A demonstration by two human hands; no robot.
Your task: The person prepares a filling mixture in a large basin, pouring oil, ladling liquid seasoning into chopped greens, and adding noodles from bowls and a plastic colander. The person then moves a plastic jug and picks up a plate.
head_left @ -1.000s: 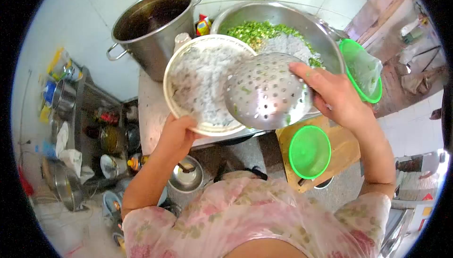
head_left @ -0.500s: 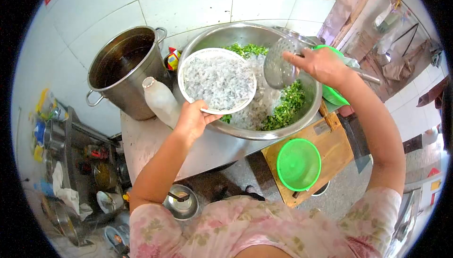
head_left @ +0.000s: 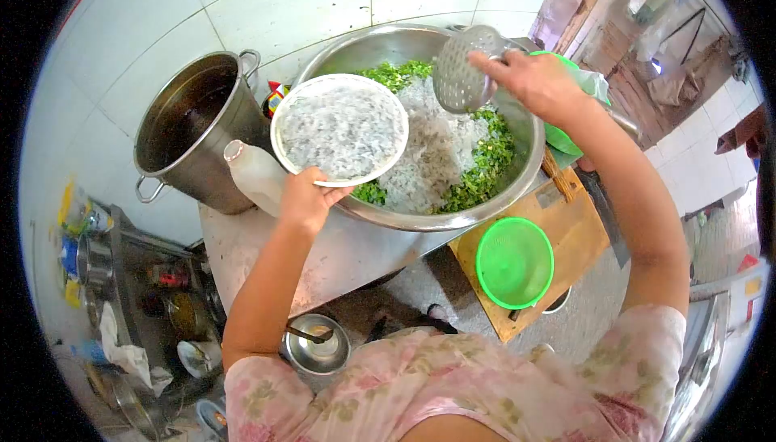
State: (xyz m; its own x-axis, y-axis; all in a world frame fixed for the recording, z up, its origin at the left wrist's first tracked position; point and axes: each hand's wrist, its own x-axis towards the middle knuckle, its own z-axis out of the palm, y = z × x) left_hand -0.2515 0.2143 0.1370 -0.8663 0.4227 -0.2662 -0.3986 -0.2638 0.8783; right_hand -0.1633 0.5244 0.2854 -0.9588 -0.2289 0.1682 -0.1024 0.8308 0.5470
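Observation:
My left hand (head_left: 305, 201) grips the near rim of a white bowl (head_left: 368, 178) heaped with finely chopped, translucent whitish food (head_left: 339, 128). This bowl is over the left part of a large metal basin (head_left: 453, 221). Closed around a perforated metal skimmer (head_left: 462, 69), my right hand (head_left: 540, 80) is above the basin's far right side. The skimmer's round head is tilted and looks bare of food. Inside the basin, chopped greens (head_left: 483, 187) surround a pile of similar whitish food (head_left: 432, 147).
Left of the basin stand a tall metal pot (head_left: 217, 163) with dark contents and a whitish plastic bottle (head_left: 255, 177). A green basket (head_left: 515, 264) sits on a wooden board (head_left: 575, 236) at the right. A metal bowl (head_left: 317, 345) is below the table's front edge.
The skimmer has moved toward the basin's far rim, and the bowl has shifted a little left. The whole view has also shifted slightly. Both hands keep their holds.

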